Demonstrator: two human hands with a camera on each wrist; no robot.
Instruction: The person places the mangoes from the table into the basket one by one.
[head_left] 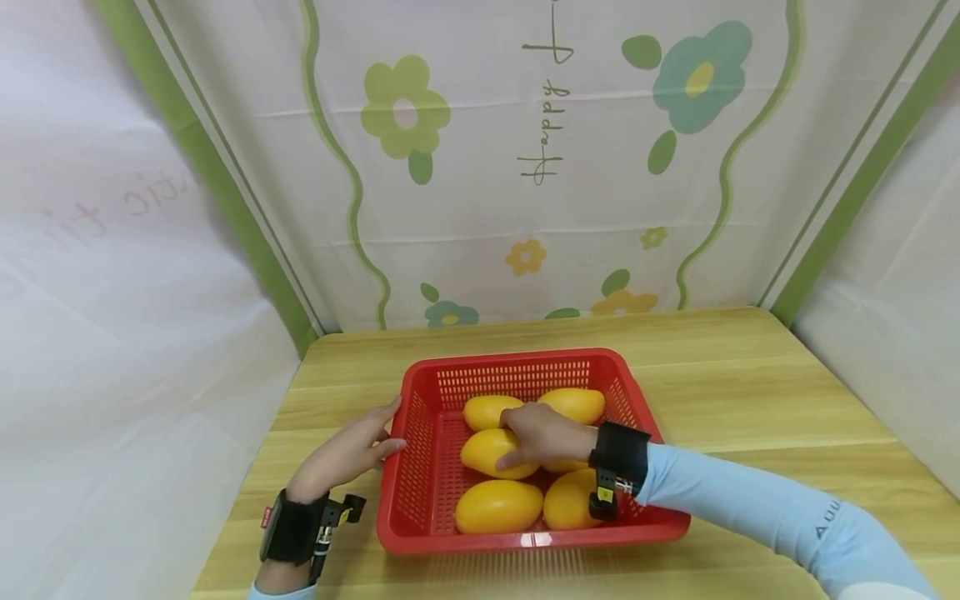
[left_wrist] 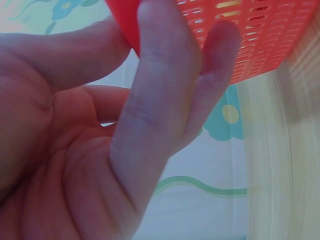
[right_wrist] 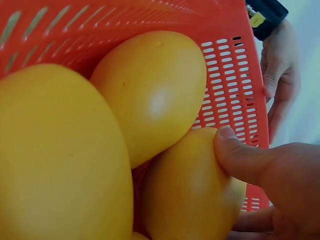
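A red plastic basket (head_left: 457,545) with slotted walls holds several yellow mangoes. My left hand (head_left: 347,454) grips its left rim, thumb over the edge and fingers along the outer wall; the left wrist view shows the fingers close up against the slotted wall (left_wrist: 260,42). Inside the basket, my right hand (head_left: 551,433) holds the middle-left mango (head_left: 482,452). The right wrist view has the thumb of this hand (right_wrist: 295,182) pressed on that mango's (right_wrist: 190,190) side, its other fingers partly hidden behind it. Another mango (head_left: 498,507) lies in front, and one (head_left: 489,411) behind.
The basket stands on a light wooden table (head_left: 750,392). More mangoes (head_left: 573,405) fill its right half, partly covered by my right forearm. A white flowered cloth (head_left: 480,200) hangs behind the table, with plain white cloth on both sides.
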